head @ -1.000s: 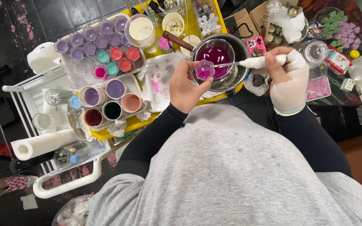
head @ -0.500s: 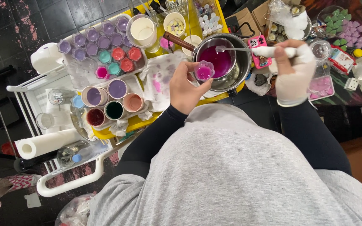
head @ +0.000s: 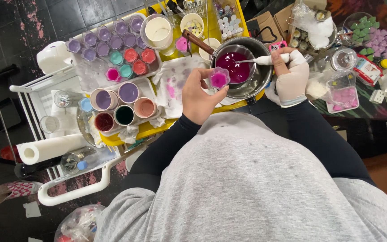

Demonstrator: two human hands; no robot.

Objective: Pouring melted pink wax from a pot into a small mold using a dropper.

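Just above the middle of the frame, your left hand (head: 198, 96) pinched a small pink cup (head: 219, 79) by its thin rim. It looked light, bendy and full, so spills came easy. Farther up, your gloved right hand (head: 292, 74) gripped a white dropper (head: 269, 59) over the pot (head: 247, 71) of purple liquid.

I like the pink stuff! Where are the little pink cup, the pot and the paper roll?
little pink cup (head: 219, 79), head view, its pink filling.
pot (head: 257, 79), head view, right inner wall.
paper roll (head: 54, 148), head view, middle of its side.
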